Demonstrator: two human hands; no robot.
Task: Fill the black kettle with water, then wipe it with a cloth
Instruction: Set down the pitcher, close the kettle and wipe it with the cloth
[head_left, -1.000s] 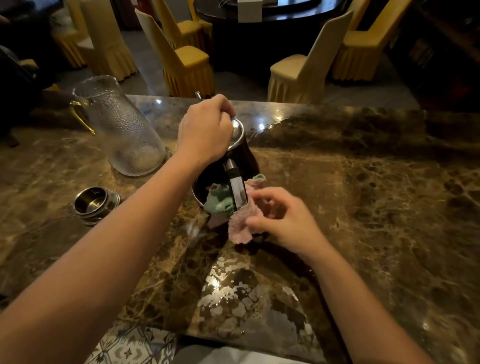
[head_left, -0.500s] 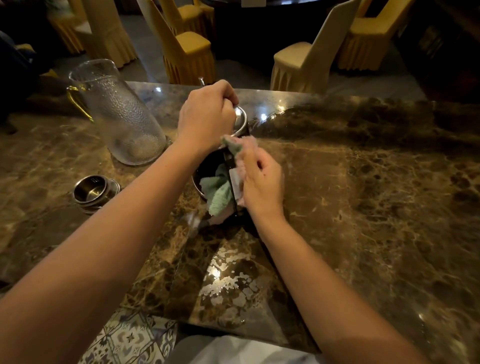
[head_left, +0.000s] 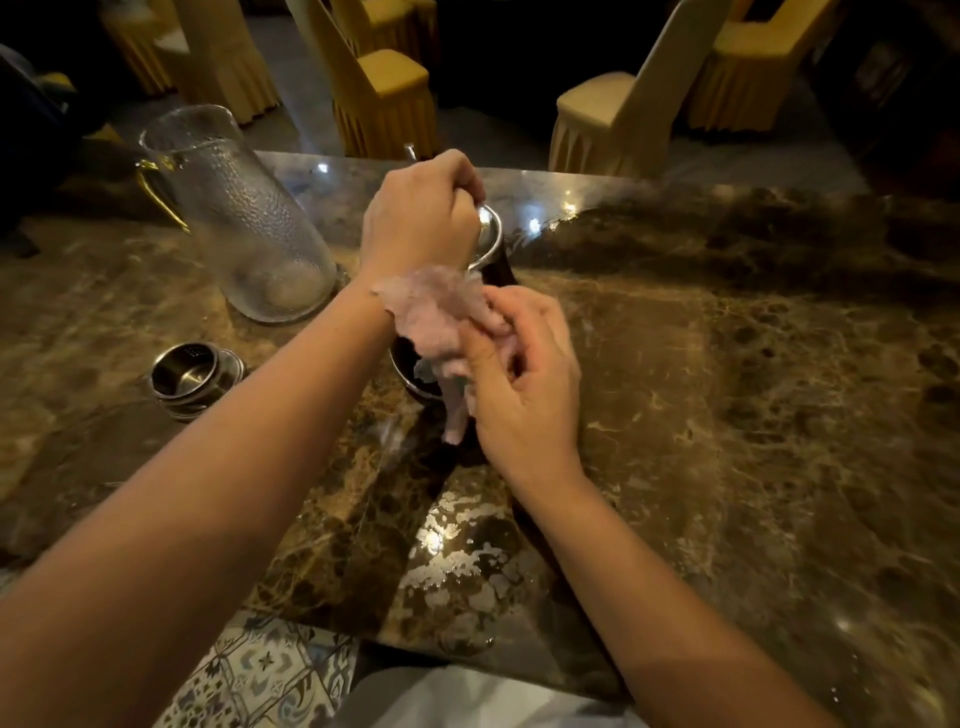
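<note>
Near the middle of the brown marble tabletop (head_left: 727, 364) stands the black kettle (head_left: 498, 270), mostly hidden behind both hands. To its right the stone is open and bare out to the far edge; to its left the room is tighter, with a clear glass jug (head_left: 244, 218) just beside it and a small steel strainer cup (head_left: 195, 374) a little nearer the front edge. Yellow-covered chairs (head_left: 384, 88) stand beyond the far edge.

The left hand (head_left: 415, 213) is curled into a closed fist on top of the kettle, fingers wrapped down over its handle next to the steel lid (head_left: 488, 228), wrist bent and forearm reaching in from the lower left. The right hand (head_left: 519, 374) sits against the near side of the kettle, fingers loosely bent and pinching a pink cloth (head_left: 436, 317). The cloth bunches over the kettle's side and touches the left wrist, one strip hanging down toward the tabletop. The right forearm comes in from the lower right.
</note>
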